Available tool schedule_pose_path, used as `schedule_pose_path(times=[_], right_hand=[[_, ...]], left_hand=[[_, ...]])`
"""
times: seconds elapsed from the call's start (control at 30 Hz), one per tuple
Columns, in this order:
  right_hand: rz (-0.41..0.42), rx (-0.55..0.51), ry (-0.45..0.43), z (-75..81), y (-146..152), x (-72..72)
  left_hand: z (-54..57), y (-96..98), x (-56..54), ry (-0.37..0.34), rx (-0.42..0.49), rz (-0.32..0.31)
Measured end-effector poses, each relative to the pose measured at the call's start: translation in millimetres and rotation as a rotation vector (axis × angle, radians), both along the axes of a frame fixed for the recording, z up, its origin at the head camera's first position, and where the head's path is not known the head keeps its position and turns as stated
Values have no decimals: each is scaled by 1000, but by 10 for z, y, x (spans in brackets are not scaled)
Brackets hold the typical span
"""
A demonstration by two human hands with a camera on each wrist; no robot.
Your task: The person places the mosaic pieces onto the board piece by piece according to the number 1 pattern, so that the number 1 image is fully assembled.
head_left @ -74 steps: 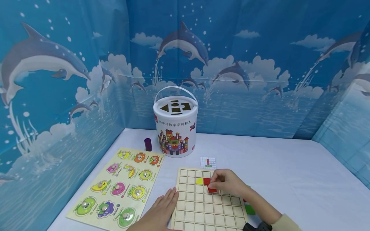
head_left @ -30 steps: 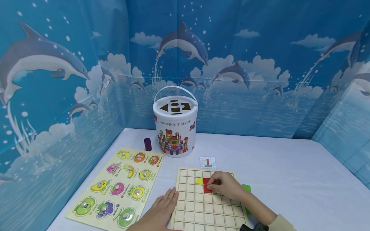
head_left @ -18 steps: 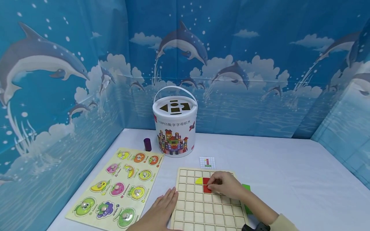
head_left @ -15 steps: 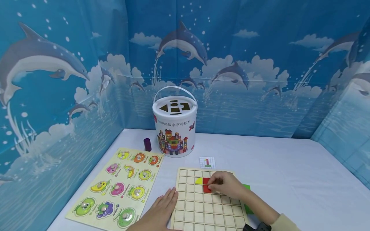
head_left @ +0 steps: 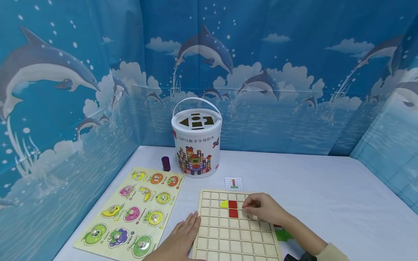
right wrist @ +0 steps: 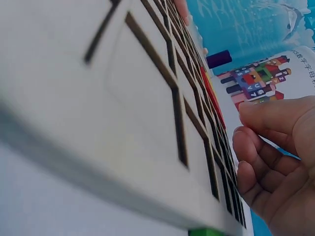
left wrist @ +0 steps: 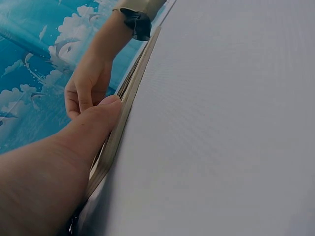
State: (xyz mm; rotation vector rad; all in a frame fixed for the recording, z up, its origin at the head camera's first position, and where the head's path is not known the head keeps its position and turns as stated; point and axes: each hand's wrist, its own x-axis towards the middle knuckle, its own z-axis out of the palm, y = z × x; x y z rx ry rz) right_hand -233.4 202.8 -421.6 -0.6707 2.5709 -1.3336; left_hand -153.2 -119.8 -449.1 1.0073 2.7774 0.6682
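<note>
A wooden grid board (head_left: pixel 215 232) lies in front of me in the head view. Two red square blocks (head_left: pixel 233 209) fill neighbouring cells, one below the other, with a yellow rounded piece (head_left: pixel 224 204) left of the upper one. My left hand (head_left: pixel 181 237) rests along the board's left edge, fingers straight; the left wrist view has its thumb (left wrist: pixel 91 120) on that edge. Just right of the red blocks, my right hand (head_left: pixel 266 209) hovers over the board. Its fingers are loosely bent, and in the right wrist view nothing shows between thumb and fingertips.
Green blocks (head_left: pixel 283 235) and a partly hidden red piece (head_left: pixel 277 226) lie by the board's right edge. A printed grid card (head_left: pixel 233 183) sits behind it. Farther back stand a white bucket (head_left: pixel 196 141) and a purple cylinder (head_left: pixel 166 164); a fruit puzzle board (head_left: pixel 101 250) is at left.
My right hand set the second red block into the cell below the first, let go of it and drew back to the right. The left hand stayed at the board's edge.
</note>
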Motion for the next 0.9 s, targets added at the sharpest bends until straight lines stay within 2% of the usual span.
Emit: schedule_pose_path(times=[0.37, 0.57, 0.73, 0.9], right_hand=[[-14, 15, -15, 23, 220, 75], [-29, -14, -46, 7, 369, 110], [-63, -9, -47, -1, 478, 133], [-110, 15, -50, -9, 564, 166]], left_hand=[[-32, -5, -21, 9, -15, 1], [-36, -10, -21, 13, -13, -4], [-34, -12, -22, 2, -6, -7], [-45, -19, -23, 23, -19, -6]])
